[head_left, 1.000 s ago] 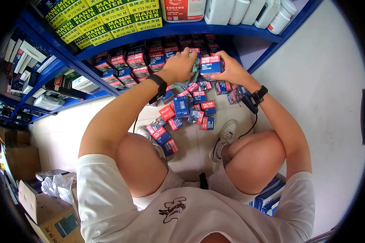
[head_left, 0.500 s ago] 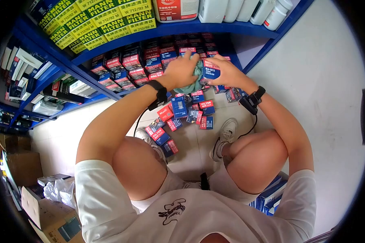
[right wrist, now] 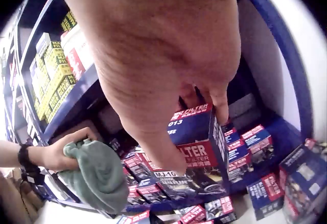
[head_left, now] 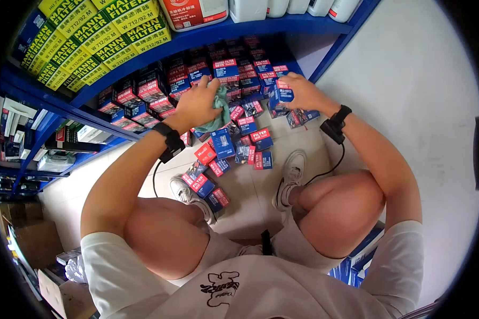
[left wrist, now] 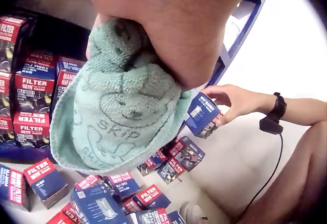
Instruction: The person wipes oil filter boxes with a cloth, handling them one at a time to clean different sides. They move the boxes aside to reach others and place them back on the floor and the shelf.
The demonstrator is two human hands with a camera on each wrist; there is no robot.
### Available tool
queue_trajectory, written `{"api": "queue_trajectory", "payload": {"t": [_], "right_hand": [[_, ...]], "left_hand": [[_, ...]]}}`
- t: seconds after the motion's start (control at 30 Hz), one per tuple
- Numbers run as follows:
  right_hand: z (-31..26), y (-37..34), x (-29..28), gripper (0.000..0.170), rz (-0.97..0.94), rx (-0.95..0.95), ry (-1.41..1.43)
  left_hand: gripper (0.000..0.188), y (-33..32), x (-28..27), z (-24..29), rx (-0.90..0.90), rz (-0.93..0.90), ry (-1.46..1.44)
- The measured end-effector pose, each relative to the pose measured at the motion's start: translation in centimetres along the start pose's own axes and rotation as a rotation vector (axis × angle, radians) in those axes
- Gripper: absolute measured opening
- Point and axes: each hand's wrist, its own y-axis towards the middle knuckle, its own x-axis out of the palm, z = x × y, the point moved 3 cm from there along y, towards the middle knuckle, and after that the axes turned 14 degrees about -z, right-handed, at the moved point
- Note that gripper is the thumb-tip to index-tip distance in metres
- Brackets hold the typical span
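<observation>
In the head view my left hand (head_left: 197,106) grips a crumpled green cloth (head_left: 218,114), which hangs below the palm in the left wrist view. My right hand (head_left: 308,97) holds a red and blue filter box (head_left: 281,95) between thumb and fingers, at the right end of the lower shelf. In the right wrist view the held box (right wrist: 196,150) shows its printed front and side. Rows of similar boxes (head_left: 151,90) stand stacked on that shelf. Several loose boxes, one mostly blue (head_left: 222,143), lie on the floor below.
Yellow-green filter boxes (head_left: 96,37) and white bottles (head_left: 250,9) stand on the upper shelf (head_left: 207,36). A pale wall (head_left: 410,106) rises at the right. The person's shoes (head_left: 292,173) are near the loose boxes. Cardboard boxes (head_left: 37,239) are at the left.
The left hand and cloth have moved left, away from the right hand, uncovering shelf boxes. The right hand still holds its box, now turned and slightly lower. The head view has shifted.
</observation>
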Motion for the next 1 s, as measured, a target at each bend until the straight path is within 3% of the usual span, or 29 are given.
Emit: {"api": "queue_trajectory", "payload": {"t": [0.13, 0.2, 0.27, 0.37, 0.5, 0.57, 1.0], "right_hand": [[3.8, 0.0, -0.2, 0.072, -0.014, 0.122, -0.038], [5.2, 0.2, 0.0, 0.066, 0.09, 0.023, -0.077], [6.5, 0.6, 0.2, 0.067, 0.073, 0.049, -0.113], [7.7, 1.3, 0.2, 0.071, -0.031, 0.295, -0.186], [9.1, 1.9, 0.7, 0.071, -0.076, 0.267, -0.261], [9.8, 2.5, 1.3, 0.069, -0.179, 0.34, -0.288], [12.4, 5.1, 2.4, 0.071, -0.12, 0.35, -0.275]], "left_hand": [[0.063, -0.5, 0.3, -0.5, 0.028, -0.036, 0.04], [0.064, -0.3, 0.9, -0.7, 0.015, -0.057, 0.033], [0.063, 0.1, 1.4, -1.1, -0.007, -0.068, 0.012], [0.062, 0.9, 2.2, -0.9, 0.013, -0.071, -0.008], [0.063, 1.4, 3.4, -0.4, 0.018, -0.133, -0.058], [0.063, 1.6, 4.0, -0.5, 0.025, -0.157, -0.052], [0.067, 3.3, 6.1, 0.7, 0.065, -0.207, -0.082]]}}
